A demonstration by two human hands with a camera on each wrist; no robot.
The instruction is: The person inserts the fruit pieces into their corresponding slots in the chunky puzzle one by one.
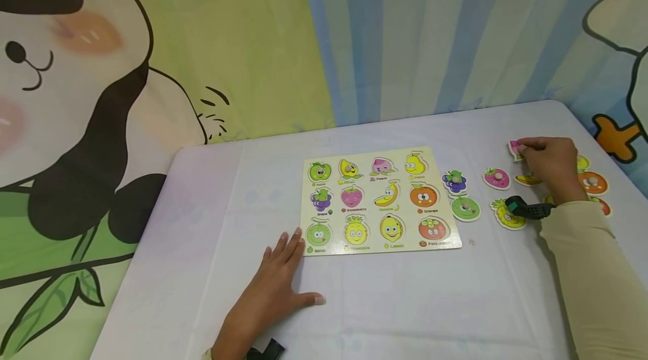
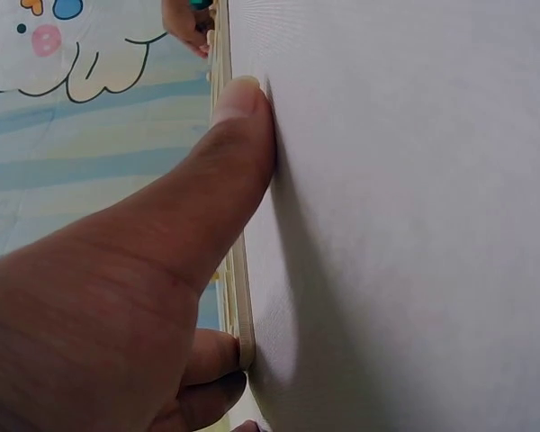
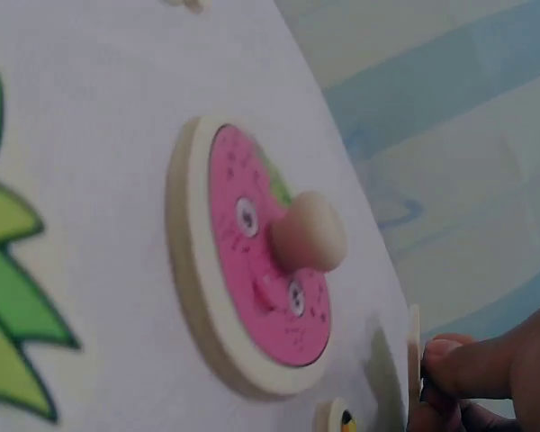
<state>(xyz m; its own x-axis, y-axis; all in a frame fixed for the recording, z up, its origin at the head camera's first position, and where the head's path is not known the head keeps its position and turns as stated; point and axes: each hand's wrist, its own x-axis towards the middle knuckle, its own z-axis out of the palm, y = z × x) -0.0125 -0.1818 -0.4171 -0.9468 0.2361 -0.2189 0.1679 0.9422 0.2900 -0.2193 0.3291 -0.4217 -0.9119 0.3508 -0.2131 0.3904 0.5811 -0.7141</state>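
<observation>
In the head view my right hand (image 1: 554,166) pinches a pink-topped puzzle piece (image 1: 514,150) at the back right of the table. The right wrist view catches the thumb and fingers on the pale wooden edge of this piece (image 3: 415,346); which fruit it shows I cannot tell. Close by lies a knobbed strawberry piece (image 3: 270,256). My left hand (image 1: 270,287) rests with spread, straight fingers at the lower left corner of the fruit puzzle board (image 1: 405,197). Its thumb (image 2: 238,126) extends along the board's near side.
Right of the board lie a grape piece (image 1: 455,182) and a melon piece (image 1: 466,209). A pineapple piece (image 1: 508,216), a banana piece (image 1: 527,179) and an orange piece (image 1: 593,183) are around the right arm. A printed cloth (image 1: 405,39) hangs behind the table.
</observation>
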